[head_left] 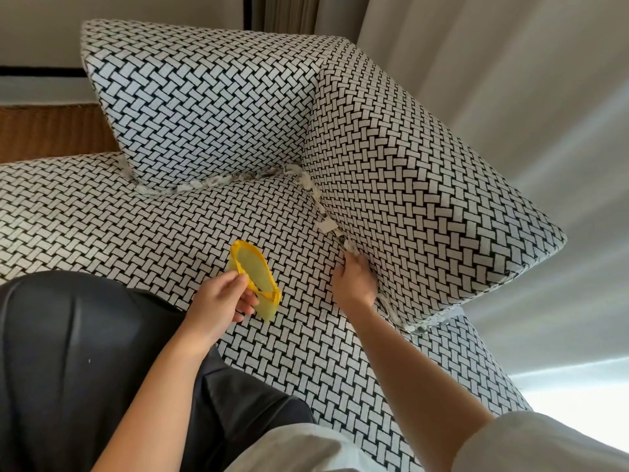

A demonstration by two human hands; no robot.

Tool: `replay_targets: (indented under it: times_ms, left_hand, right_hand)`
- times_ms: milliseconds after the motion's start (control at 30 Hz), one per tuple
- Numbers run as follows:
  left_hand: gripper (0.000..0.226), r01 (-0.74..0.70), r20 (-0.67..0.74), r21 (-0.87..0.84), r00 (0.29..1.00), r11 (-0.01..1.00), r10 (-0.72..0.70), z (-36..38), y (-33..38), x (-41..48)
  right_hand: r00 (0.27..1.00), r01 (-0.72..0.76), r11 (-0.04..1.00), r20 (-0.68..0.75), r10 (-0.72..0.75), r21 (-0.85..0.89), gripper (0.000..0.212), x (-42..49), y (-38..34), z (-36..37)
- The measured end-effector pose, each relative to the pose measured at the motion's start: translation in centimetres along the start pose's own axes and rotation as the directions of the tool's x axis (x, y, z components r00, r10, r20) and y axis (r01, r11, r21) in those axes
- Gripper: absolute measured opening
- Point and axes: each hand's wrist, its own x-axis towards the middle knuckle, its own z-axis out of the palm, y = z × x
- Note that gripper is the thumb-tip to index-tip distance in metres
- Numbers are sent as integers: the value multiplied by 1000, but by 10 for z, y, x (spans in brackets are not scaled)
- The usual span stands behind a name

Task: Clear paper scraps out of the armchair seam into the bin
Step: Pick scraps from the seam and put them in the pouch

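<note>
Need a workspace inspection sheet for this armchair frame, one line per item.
Surface: armchair seat, black-and-white woven fabric.
Job's things: paper scraps lie along the back seam and in the side seam; yellow bin held over the seat.
Clutter: nothing seen.
Grippers: left hand grips the bin's rim; right hand reaches into the side seam, grip hidden.
Cables: nothing seen.
Surroundings: pale curtain at right; brown wicker piece at left.

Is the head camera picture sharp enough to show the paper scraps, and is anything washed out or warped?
Head view: paper scraps along the armchair seam show sharply; the wide angle bends its edges; daylight on the curtain blows out toward the lower right.
</note>
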Motion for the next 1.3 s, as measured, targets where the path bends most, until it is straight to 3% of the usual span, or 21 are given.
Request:
replay_targets:
  times_ms: [167, 533, 667, 767, 900, 1033, 1133, 1300]
  left_hand:
    - [25, 6, 12, -3, 1000, 1000, -5, 0, -1, 1]
    - [25, 35, 29, -45, 999, 998, -34, 1, 0, 5]
    - [25, 47, 31, -78, 999, 996, -45, 1, -1, 7]
    - [25, 51, 33, -86, 998, 995, -48, 1, 0, 7]
    - [25, 42, 42, -68, 998, 997, -40, 1, 0, 6]
    - [25, 17, 51, -37, 999, 999, -15, -1, -3, 7]
    - [25, 7, 52, -28, 999, 1000, -5, -2, -3, 6]
    - [25, 4, 49, -7, 999, 1000, -4, -3, -2, 3]
  right_hand:
    - [993, 0, 997, 114, 8, -72, 48, 22, -7, -10]
    - [871, -280, 938, 465, 157, 206, 65, 70, -33, -31]
    - [846, -331, 919, 498, 190, 212, 60, 72, -35, -36]
    - [891, -265, 947, 422, 170, 179, 44, 69, -38, -31]
    - [978, -172, 960, 153, 140, 223, 20, 55, -32, -15]
    - [992, -81, 985, -84, 95, 155, 20, 32, -26, 2]
    - [987, -3, 997, -158, 15, 74, 21, 19, -25, 9]
    - [983, 84, 985, -176, -57, 152, 23, 3, -19, 14]
